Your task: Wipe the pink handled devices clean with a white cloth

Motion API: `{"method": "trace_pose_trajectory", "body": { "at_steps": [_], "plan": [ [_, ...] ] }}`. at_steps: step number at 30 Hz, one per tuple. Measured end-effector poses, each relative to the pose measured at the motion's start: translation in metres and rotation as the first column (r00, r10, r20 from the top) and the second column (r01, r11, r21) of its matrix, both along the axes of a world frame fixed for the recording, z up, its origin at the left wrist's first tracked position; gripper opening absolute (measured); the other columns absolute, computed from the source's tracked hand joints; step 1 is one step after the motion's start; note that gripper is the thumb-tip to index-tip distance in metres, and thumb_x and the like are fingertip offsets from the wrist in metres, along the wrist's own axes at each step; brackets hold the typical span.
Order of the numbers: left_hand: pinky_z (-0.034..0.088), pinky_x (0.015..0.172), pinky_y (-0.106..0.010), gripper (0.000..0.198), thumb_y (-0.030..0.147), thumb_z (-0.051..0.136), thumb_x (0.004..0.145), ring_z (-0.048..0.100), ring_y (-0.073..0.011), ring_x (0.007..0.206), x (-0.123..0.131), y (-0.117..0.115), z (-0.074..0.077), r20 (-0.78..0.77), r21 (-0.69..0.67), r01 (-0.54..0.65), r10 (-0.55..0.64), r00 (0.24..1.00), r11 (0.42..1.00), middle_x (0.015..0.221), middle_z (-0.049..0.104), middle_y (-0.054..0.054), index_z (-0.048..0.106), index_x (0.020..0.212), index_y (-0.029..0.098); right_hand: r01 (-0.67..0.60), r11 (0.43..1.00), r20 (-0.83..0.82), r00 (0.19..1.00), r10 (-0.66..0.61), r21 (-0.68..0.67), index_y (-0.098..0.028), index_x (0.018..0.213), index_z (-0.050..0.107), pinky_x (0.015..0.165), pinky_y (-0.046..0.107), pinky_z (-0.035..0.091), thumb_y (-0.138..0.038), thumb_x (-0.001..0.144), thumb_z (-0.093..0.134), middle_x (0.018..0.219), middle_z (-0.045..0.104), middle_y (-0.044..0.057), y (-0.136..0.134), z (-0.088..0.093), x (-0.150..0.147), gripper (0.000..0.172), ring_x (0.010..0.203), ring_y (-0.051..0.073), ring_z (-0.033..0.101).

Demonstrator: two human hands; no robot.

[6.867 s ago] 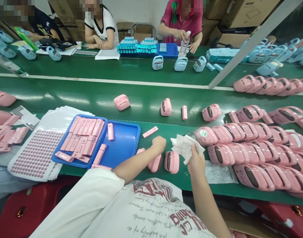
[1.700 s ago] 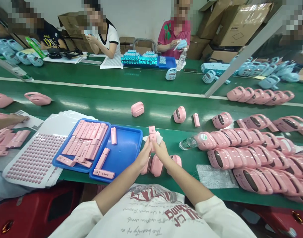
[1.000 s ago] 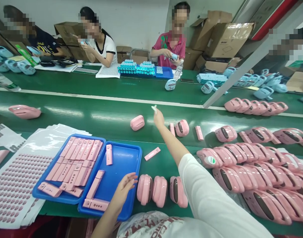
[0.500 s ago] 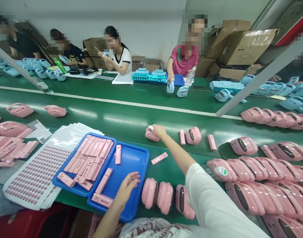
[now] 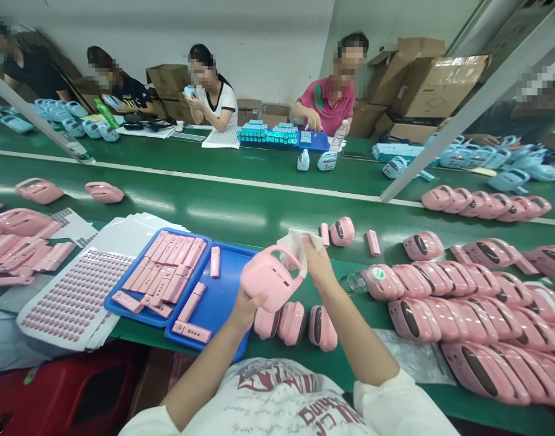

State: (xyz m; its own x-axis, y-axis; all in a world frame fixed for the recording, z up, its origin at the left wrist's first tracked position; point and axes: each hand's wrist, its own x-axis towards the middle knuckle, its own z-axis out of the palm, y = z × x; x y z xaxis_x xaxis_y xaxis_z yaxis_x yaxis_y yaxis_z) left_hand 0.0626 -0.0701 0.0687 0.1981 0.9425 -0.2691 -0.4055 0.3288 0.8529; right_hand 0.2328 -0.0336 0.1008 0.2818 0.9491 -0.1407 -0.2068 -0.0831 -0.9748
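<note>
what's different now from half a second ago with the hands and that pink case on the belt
The right hand, with its cloth, pulled back from the belt, bringing the pink case in. The left hand rose off the blue tray and took a grip under it. The three cases in front stayed.

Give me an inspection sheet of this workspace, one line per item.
Surface: green belt.
Job's things: pink casing held up above the blue tray; white cloth against its handle.
Clutter: pink strips in the left tray, sticker sheets, rows of pink casings, water bottle lying down.
Grippers: left hand holds the casing from below; right hand holds the cloth.
Cables: nothing seen.
Surroundings: co-workers opposite, cardboard boxes.
</note>
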Motion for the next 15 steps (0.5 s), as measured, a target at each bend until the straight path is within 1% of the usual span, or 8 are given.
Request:
{"method": "trace_pose_trajectory", "body": {
  "at_steps": [2,4,6,9,12,13,14,15],
  "plan": [
    [0.054,0.083,-0.037,0.079,0.049,0.083,0.048,0.064,-0.0314,0.102,-0.002,-0.01,0.001,0.065,-0.073,0.047,-0.043,0.997,0.996,0.106,0.071,-0.01,0.06,0.116,0.016,0.064,0.997,-0.022,0.998,-0.063,0.041,-0.022,0.093,0.068,0.072,0.036,0.056,-0.082,0.066,0.054,0.087,0.072,0.007,-0.021,0.001,-0.001,0.067,0.083,0.025,0.068],
    [0.055,0.062,-0.035,0.08,0.064,0.074,0.051,0.068,-0.0275,0.076,-0.004,-0.018,0.004,0.163,-0.189,0.17,-0.14,0.977,0.967,0.087,0.073,-0.009,0.062,0.113,0.015,-0.035,0.993,0.013,0.999,0.034,0.112,-0.024,0.103,0.067,0.09,0.04,0.053,-0.082,0.071,0.049,0.104,0.072,0.009,-0.042,-0.002,-0.006,0.069,0.106,0.027,0.065],
    [0.048,0.045,-0.031,0.082,0.077,0.06,0.057,0.063,-0.0239,0.058,-0.004,-0.025,0.01,0.278,-0.258,0.345,-0.272,0.921,0.903,0.073,0.071,-0.009,0.064,0.11,0.014,-0.143,0.977,0.055,0.989,0.136,0.157,-0.025,0.11,0.065,0.097,0.041,0.05,-0.081,0.071,0.05,0.115,0.069,0.009,-0.057,-0.008,-0.012,0.07,0.117,0.028,0.059],
    [0.042,0.04,-0.027,0.085,0.081,0.047,0.064,0.063,-0.0249,0.058,0.001,-0.032,0.021,0.429,-0.271,0.612,-0.476,0.768,0.743,0.072,0.069,-0.012,0.066,0.104,0.01,-0.151,0.983,-0.002,0.988,0.152,0.101,-0.024,0.1,0.066,0.085,0.042,0.055,-0.072,0.065,0.065,0.106,0.072,0.009,-0.064,-0.011,-0.016,0.059,0.102,0.028,0.066],
    [0.039,0.039,-0.026,0.085,0.082,0.042,0.067,0.063,-0.024,0.057,0.008,-0.032,0.03,0.468,-0.301,0.742,-0.585,0.662,0.599,0.076,0.069,-0.015,0.066,0.101,0.007,-0.118,0.98,-0.137,0.981,0.14,0.157,-0.023,0.077,0.062,0.074,0.041,0.056,-0.059,0.064,0.071,0.085,0.074,0.006,-0.06,-0.002,-0.011,0.04,0.084,0.027,0.069],
    [0.041,0.042,-0.027,0.082,0.08,0.044,0.069,0.063,-0.0237,0.059,0.01,-0.032,0.031,0.421,-0.316,0.723,-0.593,0.687,0.614,0.079,0.069,-0.015,0.066,0.101,0.008,-0.119,0.977,-0.167,0.974,0.149,0.178,-0.022,0.074,0.061,0.073,0.04,0.056,-0.056,0.065,0.07,0.081,0.073,0.005,-0.058,0.002,-0.009,0.036,0.081,0.026,0.069],
    [0.045,0.046,-0.028,0.076,0.076,0.048,0.071,0.065,-0.024,0.065,0.011,-0.031,0.032,0.334,-0.322,0.659,-0.57,0.751,0.68,0.084,0.07,-0.015,0.065,0.101,0.009,-0.113,0.979,-0.18,0.973,0.144,0.172,-0.022,0.074,0.061,0.071,0.039,0.055,-0.052,0.066,0.07,0.077,0.073,0.005,-0.056,0.006,-0.006,0.032,0.078,0.025,0.069],
    [0.049,0.054,-0.03,0.069,0.071,0.053,0.072,0.066,-0.0247,0.074,0.011,-0.03,0.033,0.22,-0.303,0.552,-0.507,0.833,0.777,0.091,0.07,-0.014,0.065,0.103,0.011,-0.096,0.986,-0.173,0.978,0.118,0.133,-0.021,0.074,0.062,0.069,0.037,0.054,-0.048,0.065,0.07,0.073,0.072,0.004,-0.055,0.009,-0.003,0.03,0.075,0.024,0.069]
  ]
}}
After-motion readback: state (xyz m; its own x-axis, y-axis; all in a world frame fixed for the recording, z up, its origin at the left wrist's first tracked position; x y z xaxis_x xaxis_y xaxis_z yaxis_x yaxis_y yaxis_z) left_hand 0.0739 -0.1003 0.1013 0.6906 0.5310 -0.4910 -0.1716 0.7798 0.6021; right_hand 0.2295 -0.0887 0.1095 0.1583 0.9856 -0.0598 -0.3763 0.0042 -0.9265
